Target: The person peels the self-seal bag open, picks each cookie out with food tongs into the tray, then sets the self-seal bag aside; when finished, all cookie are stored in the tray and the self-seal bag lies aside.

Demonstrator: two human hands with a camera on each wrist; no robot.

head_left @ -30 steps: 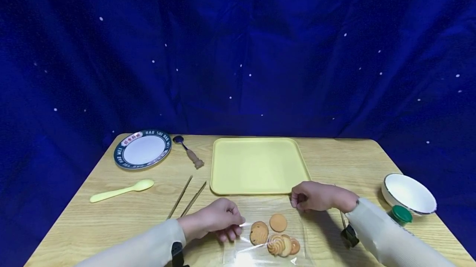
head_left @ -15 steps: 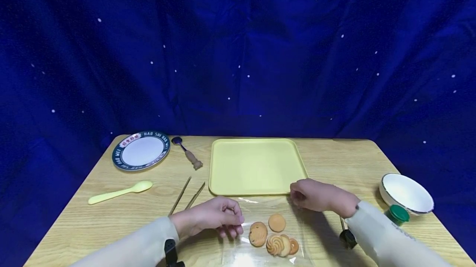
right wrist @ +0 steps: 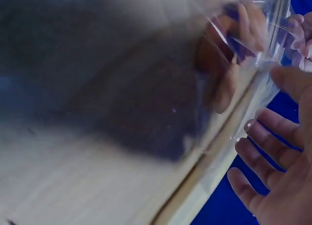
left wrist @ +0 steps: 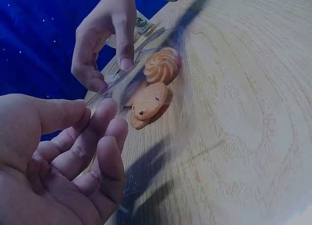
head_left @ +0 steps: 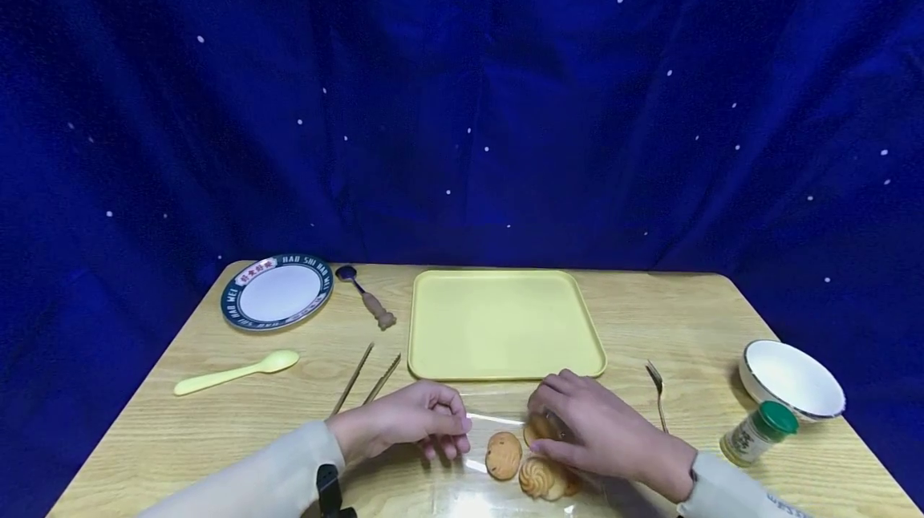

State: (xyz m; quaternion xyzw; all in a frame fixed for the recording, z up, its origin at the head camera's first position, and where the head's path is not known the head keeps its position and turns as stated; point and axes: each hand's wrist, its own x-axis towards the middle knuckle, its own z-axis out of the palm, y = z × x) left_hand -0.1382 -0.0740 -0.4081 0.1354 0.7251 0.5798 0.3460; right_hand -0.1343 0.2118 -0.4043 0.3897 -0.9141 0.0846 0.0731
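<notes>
A clear plastic bag point(head_left: 462, 494) lies at the near middle of the table with several cookies inside. Among them are an oval cookie with dark bits point(head_left: 503, 456) and a swirled cookie point(head_left: 536, 476); another round one is partly covered by the right hand. My left hand point(head_left: 415, 422) pinches the bag's left edge between thumb and fingertips, the mouth standing slightly raised in the left wrist view. My right hand point(head_left: 595, 430) hangs over the bag's upper right part, thumb and fingers apart, fingertips right at the plastic. In the right wrist view its fingers are loosely extended.
A yellow tray point(head_left: 505, 325) lies behind the bag. To the left are tongs point(head_left: 354, 380), a yellow spoon point(head_left: 238, 372), a dark spoon point(head_left: 366, 297) and a plate point(head_left: 277, 293). On the right are a fork point(head_left: 658, 394), a green-capped jar point(head_left: 758, 434) and a white bowl point(head_left: 794, 378).
My right hand has left the bag's upper right corner and moved left and nearer, over the cookies, its fingers spreading. The fork and jar now show. My left hand stays at the bag's edge.
</notes>
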